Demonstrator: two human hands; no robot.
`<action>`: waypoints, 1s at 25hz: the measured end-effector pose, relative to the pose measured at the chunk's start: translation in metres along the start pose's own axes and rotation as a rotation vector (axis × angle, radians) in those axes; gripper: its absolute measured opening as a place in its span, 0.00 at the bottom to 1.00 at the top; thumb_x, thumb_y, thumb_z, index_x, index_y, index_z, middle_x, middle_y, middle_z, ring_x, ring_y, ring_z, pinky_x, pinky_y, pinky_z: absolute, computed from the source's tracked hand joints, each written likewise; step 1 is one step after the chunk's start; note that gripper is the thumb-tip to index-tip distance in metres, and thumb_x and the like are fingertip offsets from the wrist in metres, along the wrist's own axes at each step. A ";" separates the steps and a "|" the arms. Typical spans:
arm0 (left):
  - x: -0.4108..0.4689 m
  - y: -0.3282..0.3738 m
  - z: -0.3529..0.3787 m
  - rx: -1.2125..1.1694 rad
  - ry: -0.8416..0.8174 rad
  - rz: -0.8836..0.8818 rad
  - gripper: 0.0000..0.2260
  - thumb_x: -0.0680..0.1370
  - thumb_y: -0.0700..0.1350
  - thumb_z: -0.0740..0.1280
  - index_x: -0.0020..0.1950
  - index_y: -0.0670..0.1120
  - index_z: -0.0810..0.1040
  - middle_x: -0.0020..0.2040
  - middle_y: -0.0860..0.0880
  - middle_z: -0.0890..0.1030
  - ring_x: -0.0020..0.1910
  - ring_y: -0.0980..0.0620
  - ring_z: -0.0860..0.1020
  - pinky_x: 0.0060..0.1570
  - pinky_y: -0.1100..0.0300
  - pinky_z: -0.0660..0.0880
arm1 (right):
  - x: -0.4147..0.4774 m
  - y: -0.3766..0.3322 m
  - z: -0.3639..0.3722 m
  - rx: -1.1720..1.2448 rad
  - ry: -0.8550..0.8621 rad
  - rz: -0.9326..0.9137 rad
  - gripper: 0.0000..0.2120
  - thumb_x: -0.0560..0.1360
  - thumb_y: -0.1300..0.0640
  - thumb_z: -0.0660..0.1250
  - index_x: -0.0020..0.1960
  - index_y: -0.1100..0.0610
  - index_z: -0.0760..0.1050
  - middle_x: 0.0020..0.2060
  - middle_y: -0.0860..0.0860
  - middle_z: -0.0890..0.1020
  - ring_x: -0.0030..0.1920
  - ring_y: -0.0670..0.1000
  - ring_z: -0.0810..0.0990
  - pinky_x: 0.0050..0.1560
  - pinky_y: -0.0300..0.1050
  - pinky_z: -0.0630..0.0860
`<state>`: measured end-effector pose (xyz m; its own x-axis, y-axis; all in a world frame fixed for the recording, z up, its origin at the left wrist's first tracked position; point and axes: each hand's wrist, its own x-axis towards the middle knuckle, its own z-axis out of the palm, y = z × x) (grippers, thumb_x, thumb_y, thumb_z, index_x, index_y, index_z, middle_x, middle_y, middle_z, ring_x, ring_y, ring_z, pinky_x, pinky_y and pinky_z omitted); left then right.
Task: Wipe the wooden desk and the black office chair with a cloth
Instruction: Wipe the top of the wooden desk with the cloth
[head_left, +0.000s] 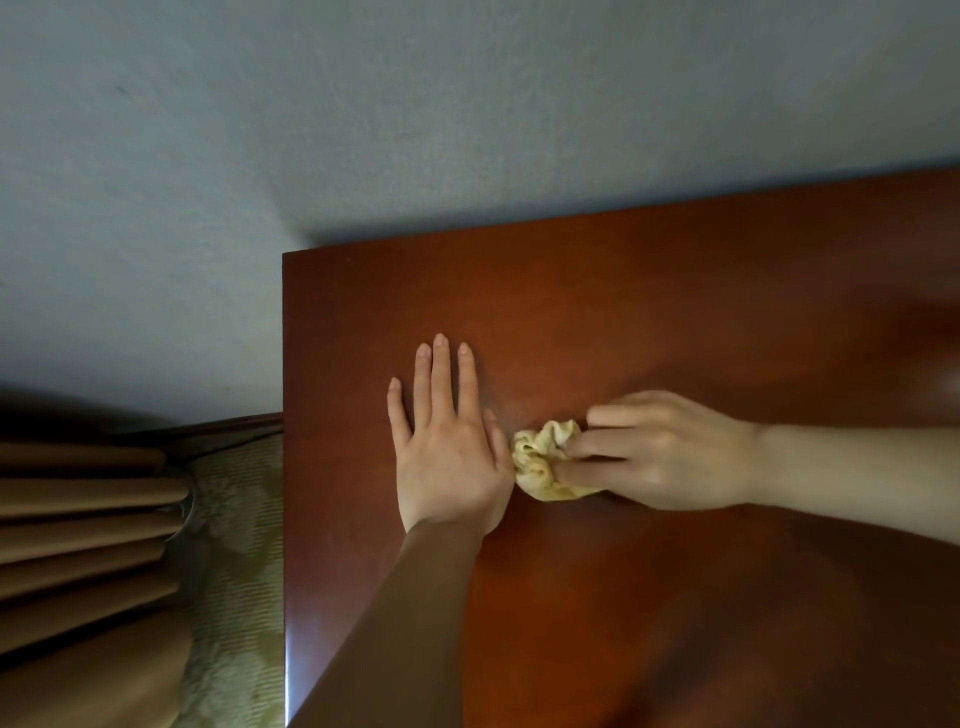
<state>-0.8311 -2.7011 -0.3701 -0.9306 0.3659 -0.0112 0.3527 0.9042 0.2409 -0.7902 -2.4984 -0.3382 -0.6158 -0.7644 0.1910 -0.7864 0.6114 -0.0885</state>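
Head view: curtain (83, 519) and carpet (239, 545) beside the desk (623, 312).

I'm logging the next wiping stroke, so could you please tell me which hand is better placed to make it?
Right. The right hand grips the bunched yellow cloth on the desk, so it can probably wipe at once; the left hand lies flat on the wood, holding nothing.

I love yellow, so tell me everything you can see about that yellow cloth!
The yellow cloth is small, soft-looking and crumpled into a wrinkly bunch. It lies on the reddish-brown wooden desk, near its left side. The right hand grips it, its fingers covering part. The flat left hand sits right beside it; whether they touch is unclear.
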 end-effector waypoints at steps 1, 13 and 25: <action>0.000 0.000 0.000 -0.002 0.004 0.000 0.29 0.77 0.52 0.40 0.78 0.47 0.47 0.79 0.47 0.47 0.77 0.51 0.41 0.74 0.50 0.38 | 0.002 0.008 -0.003 -0.035 -0.019 -0.063 0.08 0.75 0.62 0.67 0.50 0.54 0.82 0.40 0.49 0.82 0.35 0.50 0.77 0.30 0.45 0.75; 0.000 0.000 0.003 -0.023 0.009 -0.008 0.28 0.77 0.52 0.41 0.78 0.46 0.47 0.79 0.47 0.47 0.76 0.52 0.41 0.74 0.50 0.39 | 0.152 0.096 0.017 0.077 0.038 0.821 0.16 0.79 0.57 0.60 0.64 0.46 0.75 0.58 0.53 0.78 0.60 0.56 0.73 0.54 0.50 0.71; 0.001 0.000 0.003 -0.041 0.031 -0.007 0.28 0.78 0.50 0.45 0.78 0.46 0.52 0.78 0.47 0.52 0.77 0.51 0.46 0.74 0.50 0.41 | 0.191 0.084 0.031 0.066 0.088 0.762 0.18 0.80 0.59 0.58 0.65 0.44 0.74 0.59 0.52 0.77 0.60 0.55 0.73 0.51 0.48 0.72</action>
<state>-0.8313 -2.6997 -0.3732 -0.9357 0.3523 0.0169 0.3426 0.8966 0.2807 -0.9758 -2.5995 -0.3391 -0.9845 -0.1164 0.1312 -0.1499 0.9469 -0.2845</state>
